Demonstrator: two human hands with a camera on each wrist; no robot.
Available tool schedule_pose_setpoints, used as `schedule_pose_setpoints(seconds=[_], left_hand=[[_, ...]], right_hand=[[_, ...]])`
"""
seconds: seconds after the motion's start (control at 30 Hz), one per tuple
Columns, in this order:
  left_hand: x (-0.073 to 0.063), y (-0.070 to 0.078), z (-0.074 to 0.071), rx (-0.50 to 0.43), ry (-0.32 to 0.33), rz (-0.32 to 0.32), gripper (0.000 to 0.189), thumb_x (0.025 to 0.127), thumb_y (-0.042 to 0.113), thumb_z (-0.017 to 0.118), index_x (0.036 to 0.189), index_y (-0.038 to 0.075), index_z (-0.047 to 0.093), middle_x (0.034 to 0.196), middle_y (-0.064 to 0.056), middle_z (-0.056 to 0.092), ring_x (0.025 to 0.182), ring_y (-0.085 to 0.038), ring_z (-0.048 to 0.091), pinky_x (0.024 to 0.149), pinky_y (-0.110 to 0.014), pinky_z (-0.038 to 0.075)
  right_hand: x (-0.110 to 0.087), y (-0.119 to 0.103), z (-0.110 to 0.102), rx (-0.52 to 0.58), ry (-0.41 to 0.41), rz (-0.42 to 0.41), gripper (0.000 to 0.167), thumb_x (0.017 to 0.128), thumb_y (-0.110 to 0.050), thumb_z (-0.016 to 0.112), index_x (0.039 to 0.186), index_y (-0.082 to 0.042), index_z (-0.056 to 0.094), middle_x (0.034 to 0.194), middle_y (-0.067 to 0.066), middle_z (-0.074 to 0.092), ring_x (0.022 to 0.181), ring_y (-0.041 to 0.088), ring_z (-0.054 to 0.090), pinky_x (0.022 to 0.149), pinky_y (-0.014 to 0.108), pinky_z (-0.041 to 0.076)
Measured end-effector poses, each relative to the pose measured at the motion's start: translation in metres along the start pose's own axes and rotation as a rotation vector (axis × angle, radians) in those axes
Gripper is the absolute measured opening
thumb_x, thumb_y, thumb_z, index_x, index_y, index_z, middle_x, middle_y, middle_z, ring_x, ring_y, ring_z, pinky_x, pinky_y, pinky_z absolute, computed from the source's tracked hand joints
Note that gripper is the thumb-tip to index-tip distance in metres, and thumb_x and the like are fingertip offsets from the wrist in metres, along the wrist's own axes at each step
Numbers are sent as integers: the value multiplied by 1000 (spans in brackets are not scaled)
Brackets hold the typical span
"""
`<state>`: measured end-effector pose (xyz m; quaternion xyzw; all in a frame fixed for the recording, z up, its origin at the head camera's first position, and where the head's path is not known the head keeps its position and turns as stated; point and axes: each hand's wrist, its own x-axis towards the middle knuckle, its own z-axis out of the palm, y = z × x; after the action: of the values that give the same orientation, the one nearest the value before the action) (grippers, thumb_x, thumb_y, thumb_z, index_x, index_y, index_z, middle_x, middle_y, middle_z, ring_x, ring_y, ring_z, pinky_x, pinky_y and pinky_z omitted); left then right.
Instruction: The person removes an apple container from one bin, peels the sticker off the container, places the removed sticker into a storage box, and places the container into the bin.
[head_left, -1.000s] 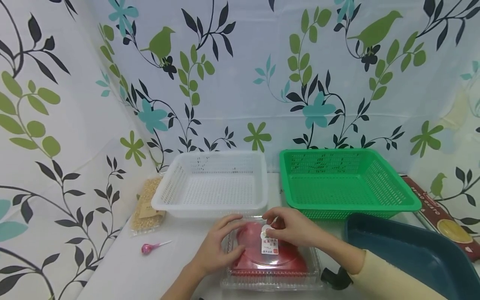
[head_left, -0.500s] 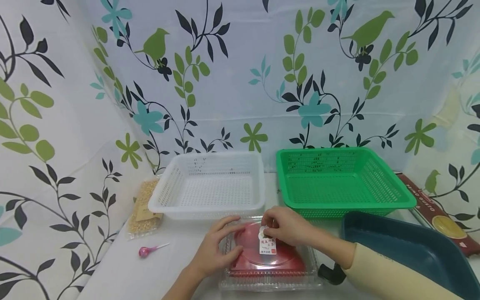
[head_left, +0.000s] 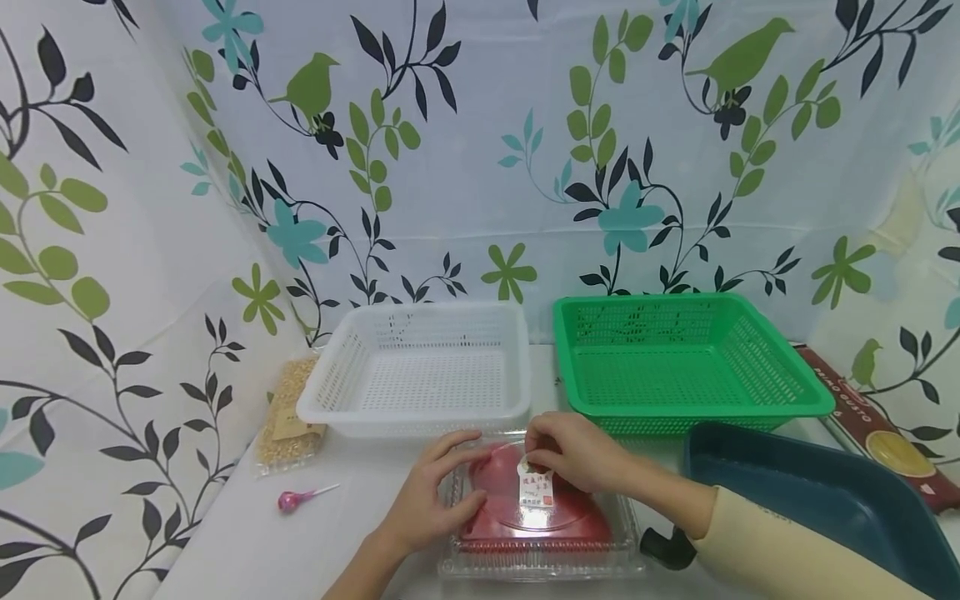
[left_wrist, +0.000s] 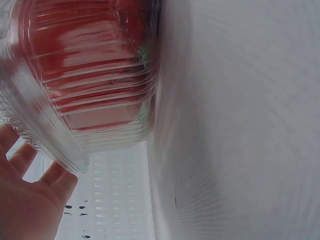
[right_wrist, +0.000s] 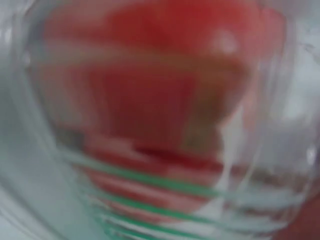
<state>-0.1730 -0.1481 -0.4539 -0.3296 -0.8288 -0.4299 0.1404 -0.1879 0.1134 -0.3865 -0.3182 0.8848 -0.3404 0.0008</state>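
Observation:
A clear plastic clamshell box [head_left: 543, 568] with red contents lies at the table's near middle. On its lid is a white label [head_left: 536, 490] with printed writing and a small red stamp mark. My right hand [head_left: 577, 454] pinches the label's upper end between thumb and curled index finger. My left hand [head_left: 437, 492] rests on the box's left side, its fingers spread and thumb lying on the lid. In the left wrist view, those fingertips [left_wrist: 62, 182] touch the lid's ridged rim. The right wrist view is filled by the blurred box [right_wrist: 150, 100].
Behind the box stand a white basket [head_left: 412, 421] and a green basket [head_left: 697, 412]. A dark blue tray [head_left: 810, 500] and a brown packet [head_left: 885, 433] lie right. A black object [head_left: 667, 548] sits beside the box. At left are a lollipop [head_left: 292, 500] and a bag of grains [head_left: 288, 425].
The label's round upper end has tilted up under the right thumb and shows less than before. The left hand and the box stay in place while the head view shifts slightly.

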Motion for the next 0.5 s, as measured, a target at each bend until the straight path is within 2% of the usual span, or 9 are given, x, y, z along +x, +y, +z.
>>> schedule_pose_setpoints(seconds=[0.3, 0.5], left_hand=[[0, 0, -1, -28, -27, -47, 49, 81, 24, 80, 129, 22, 70, 144, 10, 52, 136, -17, 45, 109, -56, 39], [0, 1, -2, -29, -30, -64, 49, 81, 25, 80, 129, 22, 70, 144, 12, 51, 136, -16, 44, 109, -57, 39]], right_hand=[[-1, -1, -2, 21, -3, -45, 17, 92, -6, 72, 82, -15, 62, 76, -12, 62, 69, 1, 57, 65, 25, 52], [-2, -1, -3, 84, -13, -49, 15, 93, -4, 70, 84, -12, 61, 81, -8, 65, 72, 5, 63, 65, 24, 55]])
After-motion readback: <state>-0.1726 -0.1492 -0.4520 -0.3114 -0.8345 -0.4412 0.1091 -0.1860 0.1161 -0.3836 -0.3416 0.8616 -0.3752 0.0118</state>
